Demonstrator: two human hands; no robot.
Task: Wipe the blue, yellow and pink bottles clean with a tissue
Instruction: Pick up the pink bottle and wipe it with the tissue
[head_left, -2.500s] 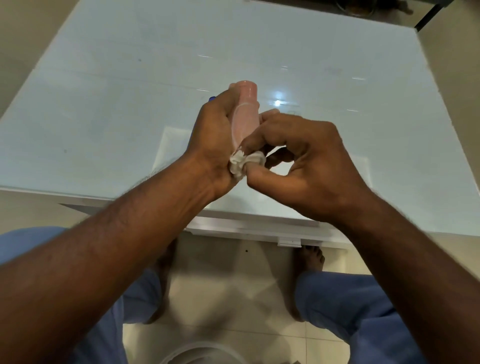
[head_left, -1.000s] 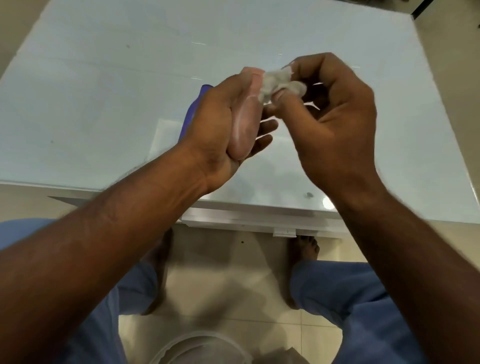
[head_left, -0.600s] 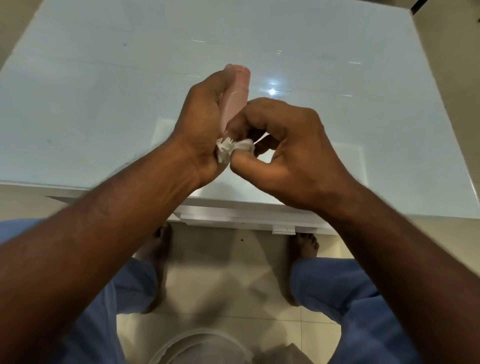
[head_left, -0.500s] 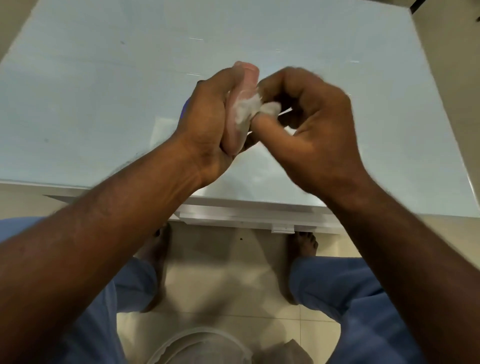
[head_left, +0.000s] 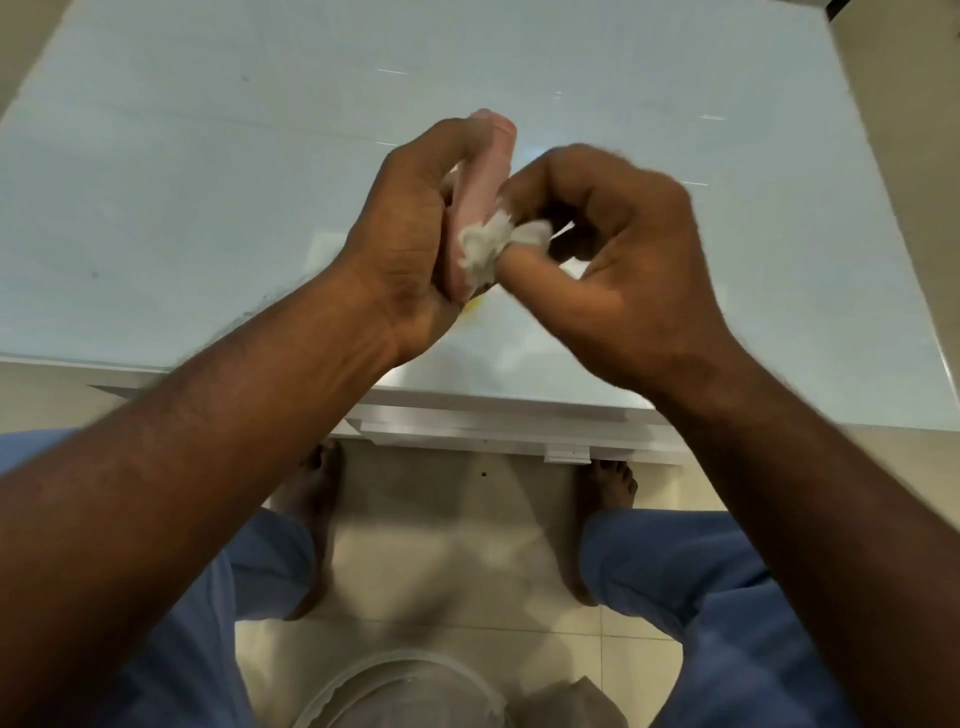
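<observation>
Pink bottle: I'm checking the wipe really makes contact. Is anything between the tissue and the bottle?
Nothing visible. The right hand pinches the tissue directly against the pink bottle, which the left hand grips.

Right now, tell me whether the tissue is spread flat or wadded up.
Wadded up. The tissue is a crumpled lump pinched by the right hand against the pink bottle.

Pale blue-white glossy tabletop (head_left: 208, 182) w/ white front edge fills the upper frame, light glints on its surface. A small yellow patch (head_left: 474, 305) shows on it just below the hands; can't tell what it is.
</observation>
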